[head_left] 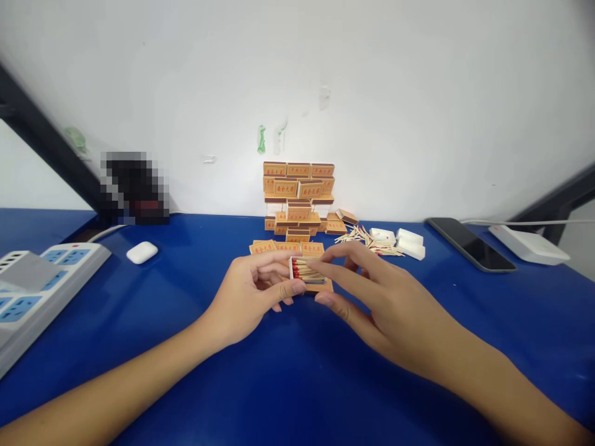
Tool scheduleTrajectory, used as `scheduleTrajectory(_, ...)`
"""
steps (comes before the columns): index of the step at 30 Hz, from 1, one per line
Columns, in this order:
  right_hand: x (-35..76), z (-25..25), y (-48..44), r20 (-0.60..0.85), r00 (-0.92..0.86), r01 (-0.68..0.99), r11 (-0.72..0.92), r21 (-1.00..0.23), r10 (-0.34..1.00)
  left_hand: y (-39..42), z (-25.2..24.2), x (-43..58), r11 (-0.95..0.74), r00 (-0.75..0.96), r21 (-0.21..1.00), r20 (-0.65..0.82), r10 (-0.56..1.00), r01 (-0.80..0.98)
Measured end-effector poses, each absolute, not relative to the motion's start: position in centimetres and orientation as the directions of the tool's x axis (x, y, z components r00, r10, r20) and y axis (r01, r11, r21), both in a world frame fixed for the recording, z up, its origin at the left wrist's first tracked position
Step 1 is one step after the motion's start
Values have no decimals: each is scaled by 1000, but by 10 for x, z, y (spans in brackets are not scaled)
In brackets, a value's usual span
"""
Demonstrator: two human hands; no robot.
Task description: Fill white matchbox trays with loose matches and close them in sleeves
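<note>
Between my hands is a white matchbox tray [291, 269] filled with red-tipped matches [304, 272]. My left hand [260, 282] grips its left end, thumb in front and fingers behind. Over the tray's right side reaches my right hand [372, 291], its fingers apart, with the index fingertip at the matches and the thumb lower down; whether it presses on them I cannot tell. Below the tray shows part of an orange matchbox [325, 287]. Just behind, several matchboxes [288, 248] lie flat in a row, and a stacked matchbox structure [298, 189] stands against the wall.
Loose matches [372, 240] and white empty trays [410, 243] lie right of the stack. Farther right are a phone [469, 243] and a white device [528, 244] with a cable. A power strip [100, 253] and a white earbud case [142, 252] sit on the left.
</note>
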State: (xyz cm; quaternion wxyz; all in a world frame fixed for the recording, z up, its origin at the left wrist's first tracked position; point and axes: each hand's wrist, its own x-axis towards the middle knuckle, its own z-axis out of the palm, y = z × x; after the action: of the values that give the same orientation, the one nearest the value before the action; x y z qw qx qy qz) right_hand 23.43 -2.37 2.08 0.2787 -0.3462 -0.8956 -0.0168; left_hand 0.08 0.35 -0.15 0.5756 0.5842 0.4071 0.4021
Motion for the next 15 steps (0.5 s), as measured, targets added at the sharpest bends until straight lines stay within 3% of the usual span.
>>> scheduleTrajectory(15, 237, 14, -18, 587, -558, 637, 756, -149, 587, 3, -3, 0, -54, 333, 998, 40, 942, 32)
